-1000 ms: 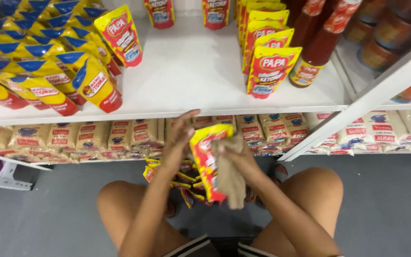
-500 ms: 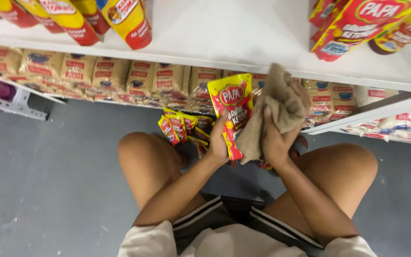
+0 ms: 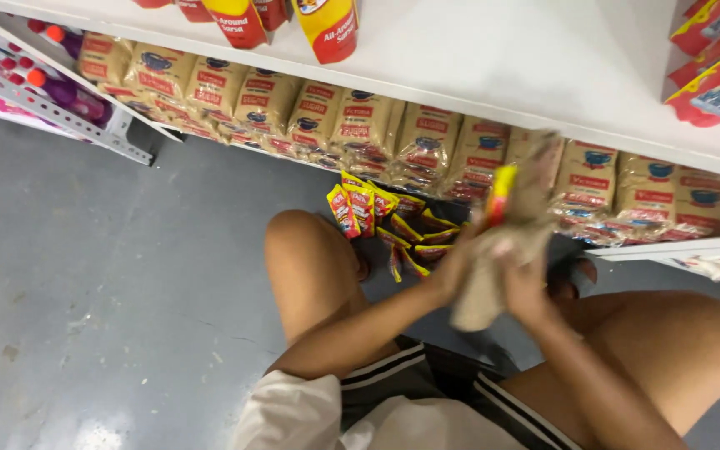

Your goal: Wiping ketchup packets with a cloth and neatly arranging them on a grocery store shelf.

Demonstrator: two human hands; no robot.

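Pouches [image 3: 377,218] of red and yellow lie heaped on the grey floor [image 3: 110,275] by your left knee. Your left hand [image 3: 453,268] now grips the pouch [image 3: 502,193] edge-on, where a moment ago its face showed. Your right hand [image 3: 520,279] presses the beige cloth [image 3: 506,250] around it, so the wiping is moving across its sides.

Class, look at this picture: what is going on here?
A person crouches before a white shelf. The left hand and right hand together hold a yellow-and-red pouch wrapped in a beige cloth. More such pouches lie piled on the grey floor, in front of tan bags on the bottom shelf.
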